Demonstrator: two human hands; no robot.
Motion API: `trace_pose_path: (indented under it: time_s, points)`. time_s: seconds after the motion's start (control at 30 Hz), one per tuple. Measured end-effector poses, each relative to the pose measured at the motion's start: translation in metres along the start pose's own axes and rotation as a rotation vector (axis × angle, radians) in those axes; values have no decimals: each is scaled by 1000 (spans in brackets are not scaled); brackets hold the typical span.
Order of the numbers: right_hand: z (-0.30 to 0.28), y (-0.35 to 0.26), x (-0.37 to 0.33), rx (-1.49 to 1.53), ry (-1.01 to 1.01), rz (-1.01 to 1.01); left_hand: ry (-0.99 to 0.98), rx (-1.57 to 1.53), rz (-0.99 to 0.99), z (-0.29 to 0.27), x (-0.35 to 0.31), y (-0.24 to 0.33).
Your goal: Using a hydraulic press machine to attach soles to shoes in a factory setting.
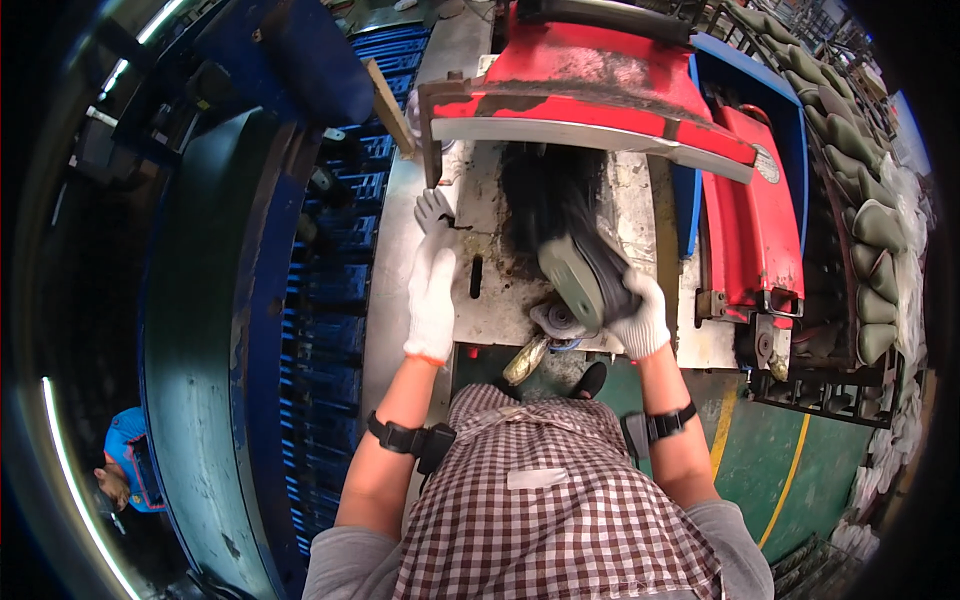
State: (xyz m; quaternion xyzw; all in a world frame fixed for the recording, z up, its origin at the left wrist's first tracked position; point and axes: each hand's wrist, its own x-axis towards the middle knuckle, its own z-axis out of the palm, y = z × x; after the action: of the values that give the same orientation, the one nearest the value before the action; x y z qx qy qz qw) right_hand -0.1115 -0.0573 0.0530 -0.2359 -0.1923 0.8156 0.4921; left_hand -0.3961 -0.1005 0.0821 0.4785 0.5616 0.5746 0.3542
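Observation:
My right hand [641, 318], in a white knit glove, grips a dark boot [612, 262] near one end. The boot lies tilted over the bench, with its olive-grey sole [570, 280] facing me; its far part is blurred. My left hand [432, 295], also in a white glove, is over the left of the bench with its fingers stretched out, holding nothing I can see. Just beyond its fingertips is a grey glove-like piece [433, 208]; whether they touch, I cannot tell. Below the boot is a round metal part [557, 320] beside a gold-coloured wrapped piece [525, 360].
A red machine arm [590, 90] spans the far side of the stained bench [480, 325]. Another red machine [750, 210] stands right, near racks of olive boot-shaped pieces [878, 225]. Blue rollers [335, 300] run along the left. A person in blue [135, 450] is at far left.

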Motion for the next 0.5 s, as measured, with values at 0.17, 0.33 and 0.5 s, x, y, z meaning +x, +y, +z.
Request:
trace_pose_path:
  time_s: [0.17,0.33,0.5]
  points:
    - [-17,38,-57,146,26,173,-62,-884,-567,16,5,-7]
    - [-22,55,-72,304,-19,294,-97,-979,-667,15,-15,30]
    - [-52,61,-77,135,20,341,-326,-1098,-542,14,-30,47]
